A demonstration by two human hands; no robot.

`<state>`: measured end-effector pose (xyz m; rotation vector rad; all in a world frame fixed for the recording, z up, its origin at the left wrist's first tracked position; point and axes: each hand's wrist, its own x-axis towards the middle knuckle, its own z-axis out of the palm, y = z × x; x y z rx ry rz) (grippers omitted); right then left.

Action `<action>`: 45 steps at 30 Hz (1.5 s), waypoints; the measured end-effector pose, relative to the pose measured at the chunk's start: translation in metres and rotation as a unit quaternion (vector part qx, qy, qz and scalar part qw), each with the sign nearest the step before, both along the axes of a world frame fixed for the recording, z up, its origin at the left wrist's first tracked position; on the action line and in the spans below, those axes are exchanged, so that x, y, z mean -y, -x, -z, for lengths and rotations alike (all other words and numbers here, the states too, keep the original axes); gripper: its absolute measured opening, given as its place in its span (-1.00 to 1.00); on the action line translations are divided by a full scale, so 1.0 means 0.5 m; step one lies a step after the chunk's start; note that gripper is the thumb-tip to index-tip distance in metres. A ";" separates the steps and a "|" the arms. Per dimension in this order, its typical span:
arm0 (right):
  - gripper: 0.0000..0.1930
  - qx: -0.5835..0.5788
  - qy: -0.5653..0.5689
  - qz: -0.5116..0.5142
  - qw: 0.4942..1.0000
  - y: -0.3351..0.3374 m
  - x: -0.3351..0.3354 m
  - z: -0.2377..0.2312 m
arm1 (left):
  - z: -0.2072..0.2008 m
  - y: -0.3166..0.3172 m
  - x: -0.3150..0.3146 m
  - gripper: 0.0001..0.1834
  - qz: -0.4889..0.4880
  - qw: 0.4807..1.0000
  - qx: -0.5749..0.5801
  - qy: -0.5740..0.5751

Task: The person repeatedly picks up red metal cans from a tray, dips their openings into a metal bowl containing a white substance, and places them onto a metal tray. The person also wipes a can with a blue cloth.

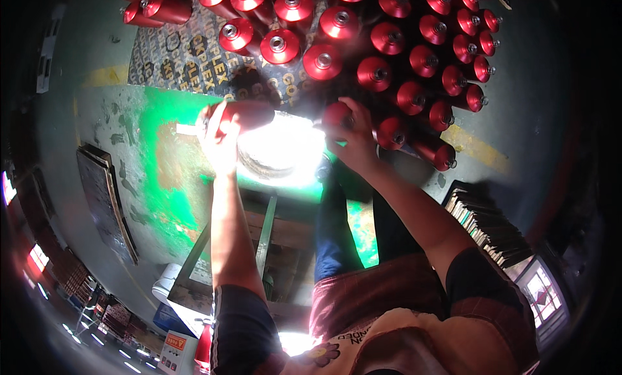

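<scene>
My left hand (220,134) is wrapped round the end of a red metal cylinder (254,114), which lies on its side with its far end in shadow. Slightly to the right, my right hand (357,138) grips a second red metal cylinder (337,114) near its top, fingers curled over it. Between the hands and a little nearer is a round, glaring white thing (282,148); overexposure hides most of its detail. Many similar red cylinders (322,62), with domed shoulders and shiny neck rings, stand just beyond my hands.
Under the cylinders lies a printed dark board (188,57). Below my left forearm stands a metal-framed bench or crate (201,261). Dark flat boards (107,200) lie on the floor at left; a stack of thin sheets (486,222) sits at right. A white bucket (167,279) is at lower left.
</scene>
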<state>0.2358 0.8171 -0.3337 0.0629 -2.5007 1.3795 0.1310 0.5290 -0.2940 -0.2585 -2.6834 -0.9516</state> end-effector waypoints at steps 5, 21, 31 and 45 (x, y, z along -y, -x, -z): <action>-0.52 -0.032 -0.055 0.062 0.996 0.052 0.020 0.083 | 0.059 0.090 -0.124 -0.45 0.000 0.994 0.043 -0.104; -0.49 0.076 -0.102 0.154 0.980 -0.144 -0.404 -0.036 | -0.033 -0.089 -0.369 -0.65 0.210 0.977 0.026 0.016; -0.72 0.016 -0.047 0.058 0.997 -0.294 -0.546 0.085 | 0.069 -0.104 -0.492 -0.59 0.196 0.977 0.053 -0.071; -0.51 0.228 0.154 -0.105 0.956 -0.177 -0.418 0.015 | -0.004 -0.035 -0.322 -0.24 -0.214 0.897 0.070 -0.380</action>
